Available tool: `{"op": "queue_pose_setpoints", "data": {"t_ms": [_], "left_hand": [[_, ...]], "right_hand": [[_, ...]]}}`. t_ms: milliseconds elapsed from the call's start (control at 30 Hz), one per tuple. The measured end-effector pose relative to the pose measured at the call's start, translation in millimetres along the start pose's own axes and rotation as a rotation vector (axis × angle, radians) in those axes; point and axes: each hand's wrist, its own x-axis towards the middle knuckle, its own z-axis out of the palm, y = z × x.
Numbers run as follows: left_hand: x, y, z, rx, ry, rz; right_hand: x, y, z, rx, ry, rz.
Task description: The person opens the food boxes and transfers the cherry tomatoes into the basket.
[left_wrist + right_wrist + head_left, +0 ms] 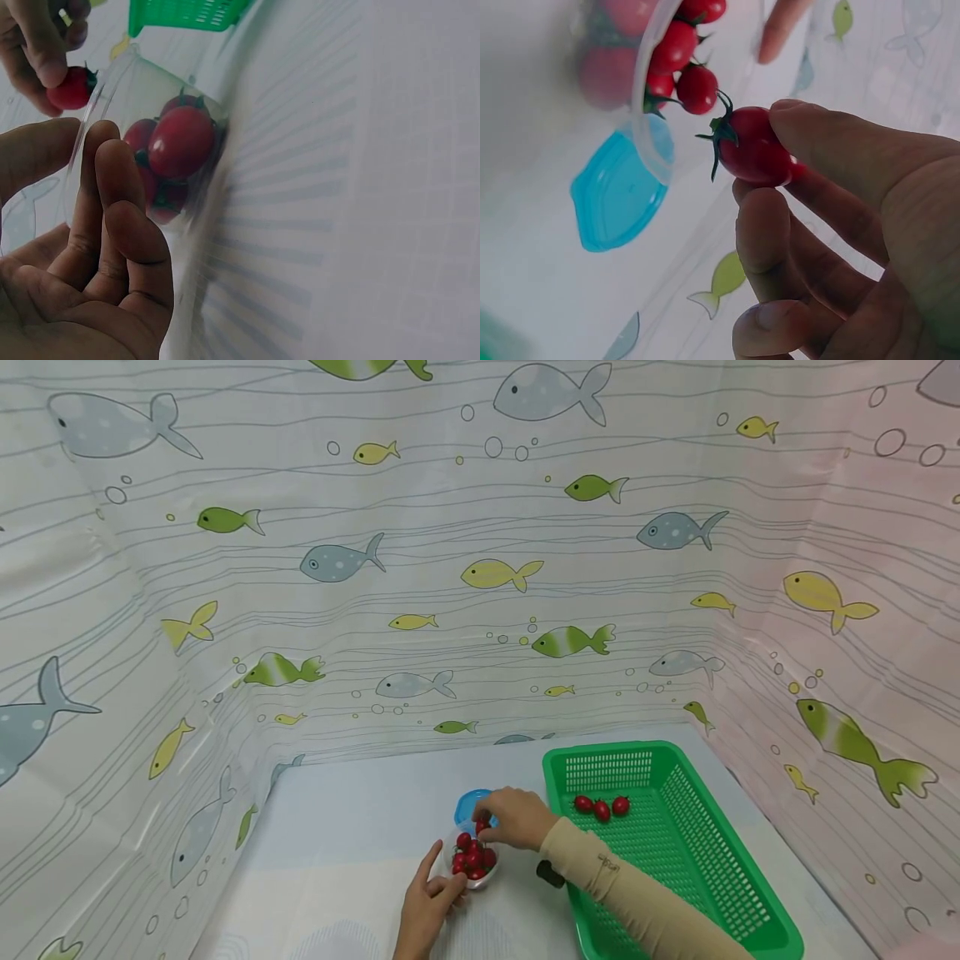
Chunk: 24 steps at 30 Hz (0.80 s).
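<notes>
Pale table point(360, 827) walled in on three sides by a fish-print curtain point(420, 577). A small clear plastic cup point(474, 860) of cherry tomatoes point(472, 857) sits near the front middle of the table. The right hand point(513, 817) is just above the cup's rim, thumb and fingers pinched on one cherry tomato point(756, 147) with its green stem on; the wrist view shows it held clear of the cup, beside the rim. The left hand point(427, 906) is at the cup's near-left side, fingers point(112, 195) laid loosely straight against the clear wall, thumb apart, not wrapped round it. A blue lid point(471, 802) lies flat on the table just behind the cup. A green basket point(675, 852) stands to the right, close to the cup, with three tomatoes point(601, 807) in a row near its far end. The right forearm in a beige sleeve point(622, 885) crosses the basket's near-left corner.
</notes>
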Motion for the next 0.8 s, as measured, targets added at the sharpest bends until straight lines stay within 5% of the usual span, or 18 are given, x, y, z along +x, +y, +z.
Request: {"op": "queue_pose_setpoints", "data": {"t_ms": [800], "left_hand": [[10.0,-17.2,-0.6,0.037,0.012,0.006]], "right_hand": [[-15.4,22.8,-34.0,0.134,0.142,-0.011]]}}
